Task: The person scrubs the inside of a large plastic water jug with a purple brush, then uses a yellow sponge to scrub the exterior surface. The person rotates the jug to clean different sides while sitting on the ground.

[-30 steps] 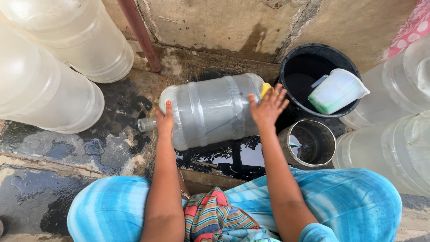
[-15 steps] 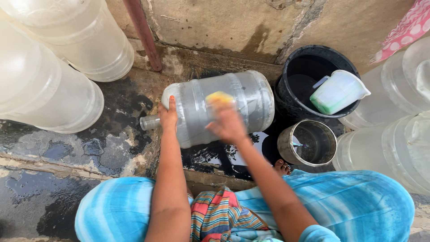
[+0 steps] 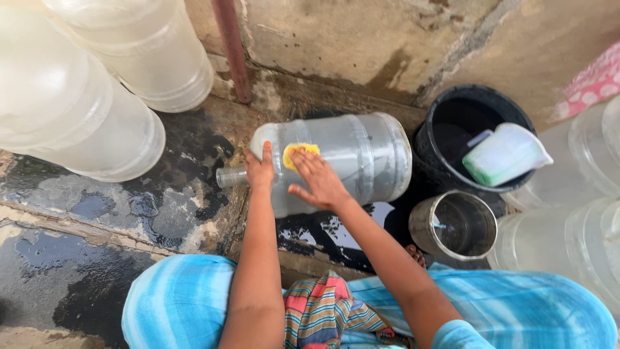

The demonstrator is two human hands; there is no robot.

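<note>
Clear plastic jug (image 3: 349, 158) lies on its side on the wet floor (image 3: 129, 207), neck to the left, left hand (image 3: 259, 169) flat on its shoulder to steady it, right hand (image 3: 316, 181) fingers spread, pressing yellow sponge (image 3: 298, 152) against its wall.

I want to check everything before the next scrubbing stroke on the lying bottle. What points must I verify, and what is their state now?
1. Left hand steadies the clear water bottle near its neck: ok.
2. Right hand presses the yellow sponge flat on the bottle wall: ok.
3. Bottle lies on its side on the wet floor, free of the steel pot: ok.
4. White jug rests in the black bucket, within reach: ok.
5. Water in the bucket: cannot tell.
6. Bottle's mouth capped or open: cannot tell.
</note>
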